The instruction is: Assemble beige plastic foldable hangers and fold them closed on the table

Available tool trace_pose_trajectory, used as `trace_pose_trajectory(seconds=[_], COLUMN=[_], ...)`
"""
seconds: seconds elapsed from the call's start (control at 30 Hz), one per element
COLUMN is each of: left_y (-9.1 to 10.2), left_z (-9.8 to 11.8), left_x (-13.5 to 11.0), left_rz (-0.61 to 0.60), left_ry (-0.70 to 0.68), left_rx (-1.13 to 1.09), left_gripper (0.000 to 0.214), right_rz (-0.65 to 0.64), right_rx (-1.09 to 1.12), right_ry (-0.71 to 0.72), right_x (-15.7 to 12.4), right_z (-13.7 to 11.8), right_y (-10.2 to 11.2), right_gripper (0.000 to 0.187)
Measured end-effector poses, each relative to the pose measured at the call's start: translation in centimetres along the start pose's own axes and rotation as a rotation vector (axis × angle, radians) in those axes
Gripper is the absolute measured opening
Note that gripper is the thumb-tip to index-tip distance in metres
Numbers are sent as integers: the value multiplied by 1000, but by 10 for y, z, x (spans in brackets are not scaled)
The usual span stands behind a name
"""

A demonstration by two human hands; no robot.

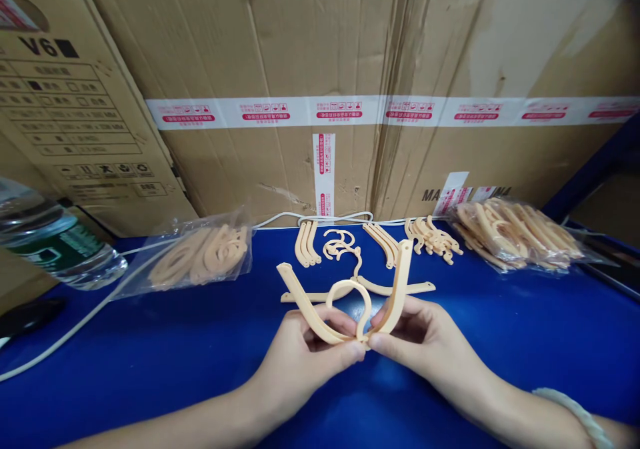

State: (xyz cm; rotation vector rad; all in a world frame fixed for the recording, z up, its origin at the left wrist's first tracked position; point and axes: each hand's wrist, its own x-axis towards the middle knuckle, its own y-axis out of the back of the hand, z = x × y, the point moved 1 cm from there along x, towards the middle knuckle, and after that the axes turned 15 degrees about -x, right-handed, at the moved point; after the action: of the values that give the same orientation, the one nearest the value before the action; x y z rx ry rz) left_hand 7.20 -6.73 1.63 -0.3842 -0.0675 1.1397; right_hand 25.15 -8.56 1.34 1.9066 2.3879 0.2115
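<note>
A beige plastic folding hanger [398, 295] is held up over the blue table, its two arms tilted upward in a V and its hook curling between them. My left hand [305, 352] pinches the left arm near the central joint, thumb in front. On the other side, my right hand [425, 335] grips the right arm close to that joint. The thumbs nearly meet below the hook. Just behind lies another hanger [407, 289] with its arms spread. Farther back are loose hanger arms [307, 243], more arms [381, 243], hooks [340, 242] and small curved pieces [434, 239].
Clear bags of beige parts lie at left [200, 255] and right [520, 235]. A water bottle [65, 249], a black mouse [33, 315] and a white cable [85, 319] are at left. Cardboard boxes [280, 49] stand behind the blue table [175, 349]. A dark device [617, 262] sits far right.
</note>
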Motion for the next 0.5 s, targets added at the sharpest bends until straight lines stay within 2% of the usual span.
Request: trace_pose_trajectory(seconds=[0.13, 0.27, 0.37, 0.5], left_y=[4, 14, 18, 26], left_z=[5, 15, 20, 25], left_x=[1, 3, 5, 11], left_rz=[68, 185, 243, 375], left_ry=[31, -37, -62, -162], left_rx=[-83, -144, -210, -215], left_gripper=[23, 27, 30, 34], right_rz=[39, 37, -52, -138], right_rx=[-53, -206, -444, -836], right_ry=[57, 161, 276, 515], right_x=[5, 14, 20, 26], right_z=[-2, -11, -17, -19], right_y=[12, 43, 66, 85], right_gripper=[22, 21, 17, 11])
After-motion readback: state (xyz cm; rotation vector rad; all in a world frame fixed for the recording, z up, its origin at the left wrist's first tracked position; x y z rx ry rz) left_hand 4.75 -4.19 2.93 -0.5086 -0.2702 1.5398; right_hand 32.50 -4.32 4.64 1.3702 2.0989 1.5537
